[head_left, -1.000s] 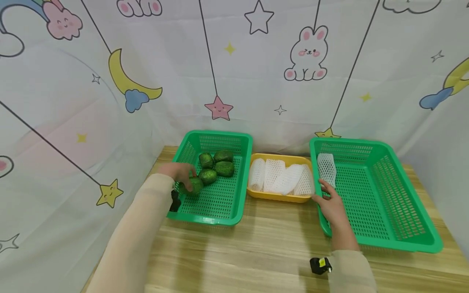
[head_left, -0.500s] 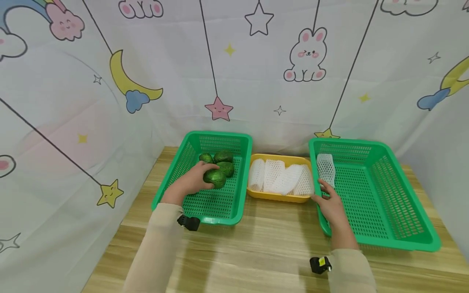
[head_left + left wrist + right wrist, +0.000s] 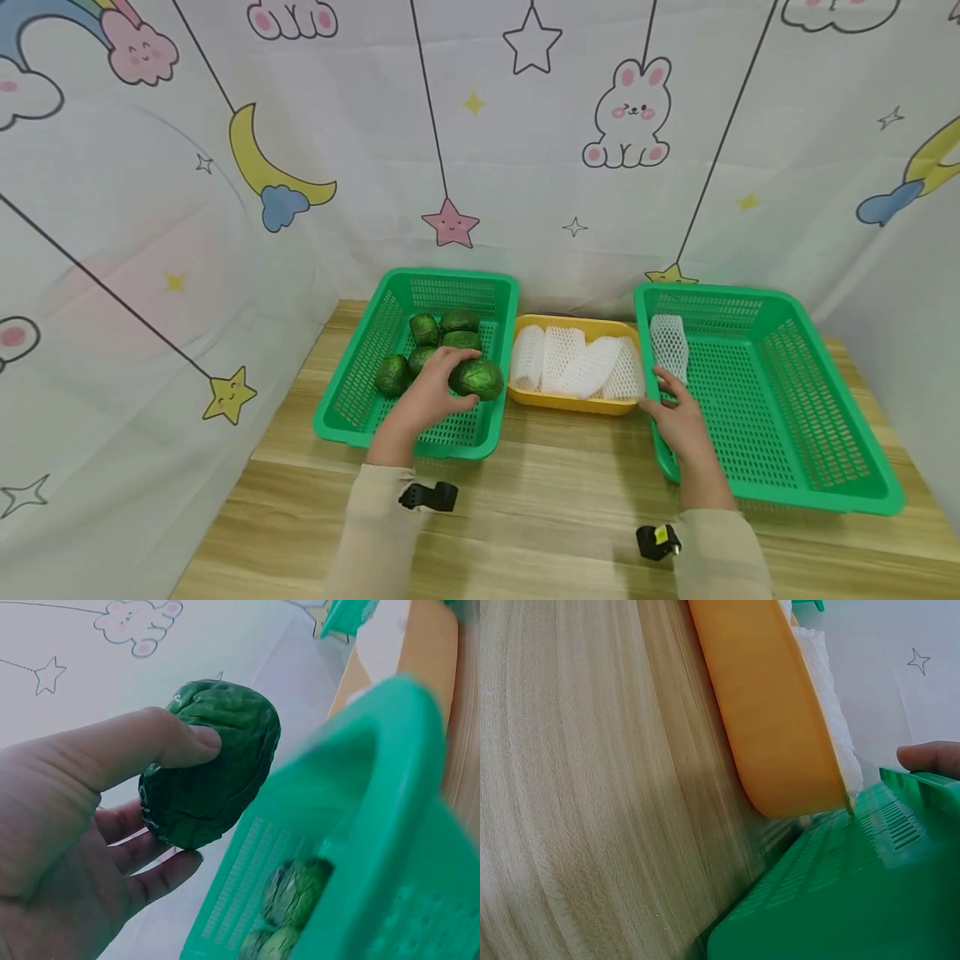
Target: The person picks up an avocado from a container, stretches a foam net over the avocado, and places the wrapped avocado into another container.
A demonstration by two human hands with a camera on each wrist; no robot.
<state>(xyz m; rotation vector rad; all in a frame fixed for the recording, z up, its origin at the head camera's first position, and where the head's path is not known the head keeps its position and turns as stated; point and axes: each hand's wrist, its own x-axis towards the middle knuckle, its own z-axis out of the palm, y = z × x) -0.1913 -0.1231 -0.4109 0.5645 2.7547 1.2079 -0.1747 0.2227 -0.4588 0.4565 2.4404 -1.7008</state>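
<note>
My left hand [image 3: 429, 396] pinches a dark green, wrinkled avocado [image 3: 477, 379] between thumb and fingers, over the right side of the left green basket [image 3: 450, 451]. In the left wrist view the thumb presses on the near face of the avocado [image 3: 225, 776], with the other fingers behind and under it. Several more avocados [image 3: 392, 375] lie in that basket. My right hand [image 3: 682, 425] rests at the left rim of the right green basket [image 3: 825, 500], fingers relaxed. The right wrist view catches just one fingertip [image 3: 926, 757] above that rim.
Between the baskets stands a yellow tray [image 3: 573, 405] with several white foam net sleeves [image 3: 562, 354]. Another white foam net [image 3: 670, 346] lies along the left wall of the right basket. A printed curtain [image 3: 540, 150] hangs behind the wooden table [image 3: 540, 508].
My left hand reached an avocado at the basket's left, then moved right, and now carries one near the right rim. The right hand stays in place.
</note>
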